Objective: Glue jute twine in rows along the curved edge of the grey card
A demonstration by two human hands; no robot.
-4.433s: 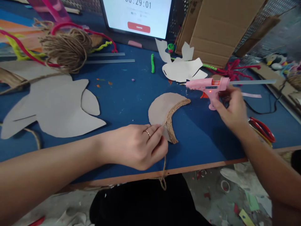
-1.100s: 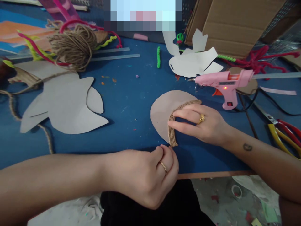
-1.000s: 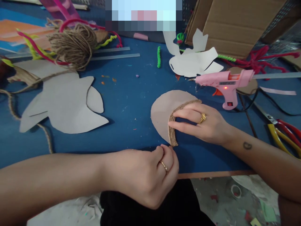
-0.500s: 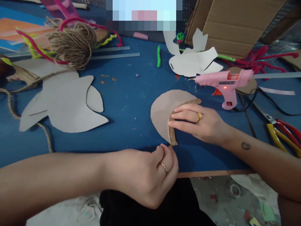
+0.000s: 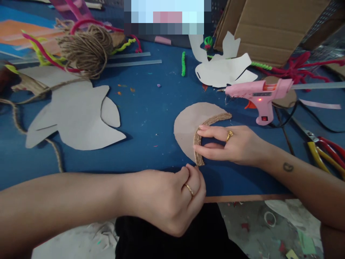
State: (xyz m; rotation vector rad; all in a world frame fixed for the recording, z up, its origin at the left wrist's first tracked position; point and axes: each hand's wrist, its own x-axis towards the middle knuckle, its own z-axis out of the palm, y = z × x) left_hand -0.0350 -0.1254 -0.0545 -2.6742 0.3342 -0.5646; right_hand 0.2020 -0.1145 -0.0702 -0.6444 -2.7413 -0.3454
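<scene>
A rounded grey card piece lies on the blue table, with several rows of brown twine along its curved right edge. My right hand rests beside it, fingers apart, fingertips pressing on the twine. Below the lower end of the twine rows is my left hand, its fingers pinched together near the table edge. What lies between those fingers is too hidden to tell. A pink glue gun with a lit orange light lies to the upper right of the card.
Large grey card shapes and a twine ball are at left. A white cutout lies at the back, before folded cardboard. Red-and-yellow-handled pliers and a black cable are at right.
My right hand's fingers have spread apart and shifted slightly, showing more of the twine rows. My left hand stays pinched in nearly the same place. The whole view has shifted slightly.
</scene>
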